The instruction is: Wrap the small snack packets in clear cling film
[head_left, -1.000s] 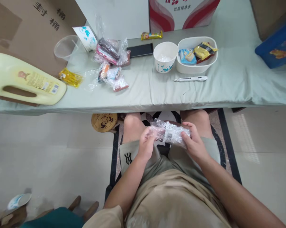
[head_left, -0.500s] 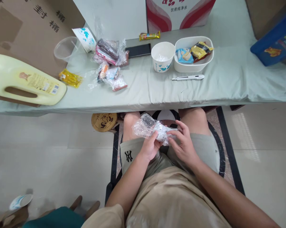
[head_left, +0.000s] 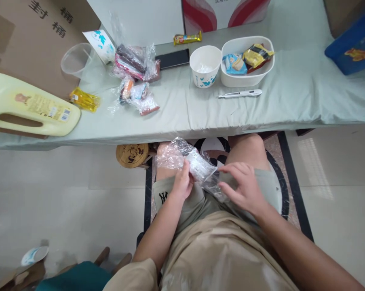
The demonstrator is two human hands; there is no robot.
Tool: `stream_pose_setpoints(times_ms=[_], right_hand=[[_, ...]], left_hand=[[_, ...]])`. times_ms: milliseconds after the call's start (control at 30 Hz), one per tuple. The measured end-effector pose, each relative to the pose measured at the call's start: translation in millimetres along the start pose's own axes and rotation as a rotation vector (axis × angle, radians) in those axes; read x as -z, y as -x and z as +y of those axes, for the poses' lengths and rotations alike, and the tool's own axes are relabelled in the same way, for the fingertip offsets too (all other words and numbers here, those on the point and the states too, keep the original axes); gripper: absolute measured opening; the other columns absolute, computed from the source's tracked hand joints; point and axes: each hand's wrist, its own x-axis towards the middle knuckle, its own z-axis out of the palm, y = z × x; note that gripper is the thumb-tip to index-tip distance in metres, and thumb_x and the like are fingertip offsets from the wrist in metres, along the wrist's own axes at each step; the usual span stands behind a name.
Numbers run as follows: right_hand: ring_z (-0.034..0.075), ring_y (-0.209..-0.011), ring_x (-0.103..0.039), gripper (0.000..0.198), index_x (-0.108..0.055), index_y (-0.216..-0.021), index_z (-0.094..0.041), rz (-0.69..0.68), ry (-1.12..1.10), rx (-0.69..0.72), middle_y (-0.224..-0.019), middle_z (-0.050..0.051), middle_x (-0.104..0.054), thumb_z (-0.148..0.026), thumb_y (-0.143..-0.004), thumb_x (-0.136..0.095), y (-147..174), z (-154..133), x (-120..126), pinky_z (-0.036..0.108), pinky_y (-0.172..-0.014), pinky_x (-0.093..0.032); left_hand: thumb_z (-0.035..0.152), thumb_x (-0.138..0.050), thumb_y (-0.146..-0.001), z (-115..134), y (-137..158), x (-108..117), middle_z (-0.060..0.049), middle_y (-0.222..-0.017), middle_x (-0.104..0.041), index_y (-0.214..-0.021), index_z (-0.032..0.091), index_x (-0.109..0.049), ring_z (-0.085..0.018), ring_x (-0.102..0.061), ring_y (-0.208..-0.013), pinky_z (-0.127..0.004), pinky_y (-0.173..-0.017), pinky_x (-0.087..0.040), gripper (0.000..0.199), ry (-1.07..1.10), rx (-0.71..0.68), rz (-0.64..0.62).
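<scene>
We have a clear plastic bag point(head_left: 190, 163) over our lap, just below the near edge of the counter point(head_left: 291, 101), at about 12 o'clock from our knees. It looks light, thin and crinkly, so we judge it will give under any squeeze, slide easily between the fingers and tear if tugged hard. Something pale and block-shaped sits inside it near the middle; what it is we cannot tell. The firmest place to take hold is around that packed middle; the loose film at either end would only bunch up.

Our left hand point(head_left: 182, 184) has its grip closed around the packed part of the bag, thumb on top and fingers curled beneath, with loose film flaring out toward 10 o'clock. Our right hand point(head_left: 243, 188) lies at 3 o'clock from the left, fingers spread and only slightly bent, the tips touching the trailing film at the bag's lower right end; it is an open, flat grip that presses more than pinches.

On the counter, at 12 o'clock from the bag, stand a paper cup point(head_left: 205, 64) and a white bowl point(head_left: 261, 76) of wrapped snacks, with a pen point(head_left: 239, 93) just in front. At 11 o'clock lies a heap of more bagged snacks point(head_left: 135, 64).
</scene>
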Motion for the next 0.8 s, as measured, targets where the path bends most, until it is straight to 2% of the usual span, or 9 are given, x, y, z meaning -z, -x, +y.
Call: stream_pose_setpoints(times_ms=[133, 267, 400, 500, 533, 600, 667, 733, 800], right_hand=[[0.025, -0.095, -0.061, 0.009, -0.069, -0.093, -0.025, 0.013, 0.211, 0.056, -0.091, 0.006, -0.072, -0.029, -0.093, -0.061, -5, -9, -11, 0.041, -0.083, -0.037], [0.023, -0.092, -0.062, 0.016, -0.067, -0.087, -0.023, 0.045, 0.162, 0.171, -0.096, 0.008, -0.073, -0.023, -0.097, -0.055, -4, -13, -15, 0.038, -0.079, -0.042], [0.02, -0.092, -0.068, 0.014, -0.067, -0.095, -0.02, -0.173, -0.003, 0.398, -0.105, 0.007, -0.076, -0.018, -0.096, -0.053, 0, -27, -16, 0.034, -0.079, -0.046], [0.018, -0.073, -0.067, 0.015, -0.067, -0.093, -0.02, -0.357, 0.007, 0.489, -0.083, 0.003, -0.075, -0.024, -0.098, -0.054, 4, -37, -13, 0.032, -0.067, -0.042], [0.017, -0.066, -0.065, 0.016, -0.067, -0.091, -0.021, -0.337, 0.012, 0.466, -0.075, 0.001, -0.072, -0.026, -0.099, -0.054, 4, -37, -11, 0.032, -0.064, -0.041], [0.016, -0.065, -0.063, 0.016, -0.066, -0.091, -0.021, -0.156, 0.006, 0.357, -0.071, 0.001, -0.07, -0.024, -0.099, -0.053, 1, -34, -6, 0.032, -0.065, -0.043], [0.02, -0.085, -0.068, 0.015, -0.065, -0.106, -0.021, 0.033, -0.006, 0.217, -0.094, 0.007, -0.074, -0.025, -0.097, -0.055, -4, -26, -3, 0.034, -0.077, -0.049], [0.027, -0.114, -0.064, 0.037, -0.058, -0.128, -0.019, 0.029, -0.059, 0.1, -0.124, 0.014, -0.068, -0.03, -0.093, -0.061, -10, -14, -4, 0.04, -0.095, -0.051], [0.031, -0.131, -0.054, 0.06, -0.047, -0.141, -0.018, -0.079, -0.18, -0.017, -0.143, 0.017, -0.056, -0.035, -0.087, -0.065, -14, -2, -10, 0.047, -0.108, -0.046]], left_hand=[[0.062, -0.088, -0.058, -3, 5, -4, -0.007, -0.091, -0.076, -0.098, 0.018, -0.068, -0.028, -0.073, -0.103, -0.038, -0.089, -0.058, 0.063, -0.037, 0.034, -0.064], [0.056, -0.091, -0.056, -1, 8, -6, -0.004, -0.082, -0.076, -0.09, 0.017, -0.068, -0.024, -0.074, -0.087, -0.036, -0.083, -0.059, 0.057, -0.001, 0.047, -0.075], [0.057, -0.091, -0.054, -2, 8, -3, -0.004, -0.08, -0.076, -0.086, 0.016, -0.07, -0.026, -0.074, -0.09, -0.037, -0.086, -0.058, 0.057, 0.052, 0.083, -0.101], [0.055, -0.09, -0.055, -2, 10, -2, -0.005, -0.083, -0.077, -0.091, 0.015, -0.07, -0.026, -0.074, -0.093, -0.036, -0.086, -0.058, 0.057, 0.057, 0.111, -0.141], [0.052, -0.089, -0.058, -1, 11, -1, -0.005, -0.084, -0.077, -0.093, 0.015, -0.069, -0.026, -0.074, -0.094, -0.036, -0.086, -0.058, 0.055, 0.051, 0.107, -0.164], [0.044, -0.085, -0.064, 2, 13, -2, -0.007, -0.088, -0.077, -0.096, 0.014, -0.069, -0.027, -0.074, -0.097, -0.035, -0.086, -0.057, 0.046, 0.03, 0.108, -0.222], [0.032, -0.08, -0.066, 6, 16, -2, -0.007, -0.094, -0.077, -0.099, 0.015, -0.068, -0.027, -0.073, -0.098, -0.034, -0.085, -0.057, 0.039, 0.015, 0.139, -0.281], [0.019, -0.074, -0.062, 8, 19, -4, -0.007, -0.102, -0.077, -0.103, 0.016, -0.069, -0.025, -0.073, -0.098, -0.032, -0.083, -0.056, 0.041, 0.013, 0.198, -0.337], [0.011, -0.066, -0.06, 9, 21, -5, -0.006, -0.112, -0.076, -0.113, 0.019, -0.069, -0.022, -0.072, -0.099, -0.029, -0.083, -0.055, 0.054, 0.018, 0.247, -0.376]])
